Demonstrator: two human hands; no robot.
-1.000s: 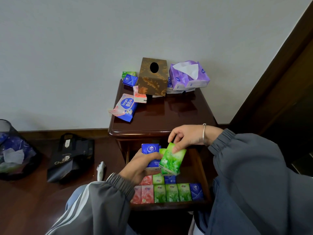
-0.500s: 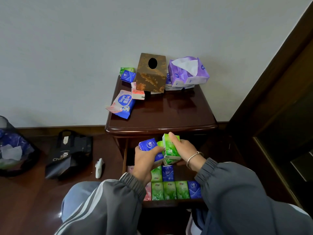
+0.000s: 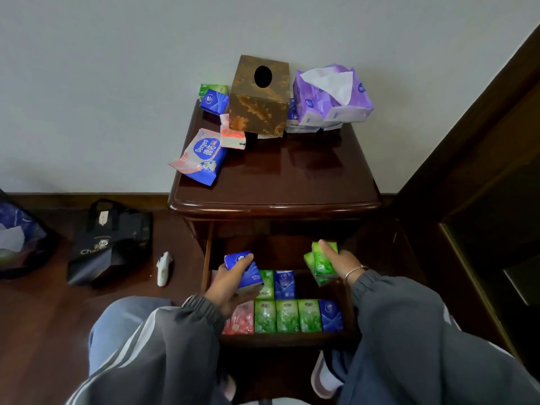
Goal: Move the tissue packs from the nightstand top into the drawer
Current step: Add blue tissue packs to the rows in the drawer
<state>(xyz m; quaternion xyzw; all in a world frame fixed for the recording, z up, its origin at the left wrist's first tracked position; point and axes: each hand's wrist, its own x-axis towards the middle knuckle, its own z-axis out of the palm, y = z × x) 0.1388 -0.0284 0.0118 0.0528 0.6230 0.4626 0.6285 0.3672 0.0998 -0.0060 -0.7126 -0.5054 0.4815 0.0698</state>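
The dark wooden nightstand [image 3: 274,182] has its drawer [image 3: 292,339] pulled out below. Inside lie rows of small green, blue and pink tissue packs [image 3: 287,315]. My left hand [image 3: 226,285] grips blue tissue packs [image 3: 244,268] above the drawer's left side. My right hand [image 3: 340,263] holds green tissue packs [image 3: 320,263] above the drawer's right side. On the nightstand top remain a blue pack [image 3: 214,101], a green pack [image 3: 212,89], a pink pack [image 3: 232,137], a larger Deeyeo pack [image 3: 201,157] at the left edge and a purple opened tissue bag [image 3: 331,96].
A brown patterned tissue box [image 3: 258,108] stands at the back of the nightstand. On the floor to the left are a black tote bag [image 3: 109,241], a small white object [image 3: 163,268] and a bin [image 3: 20,238]. A dark wooden frame [image 3: 473,159] rises on the right.
My hands have drawn apart over the drawer: the left moved left with the blue packs, the right moved right and down with the green packs. The view tilted down closer.
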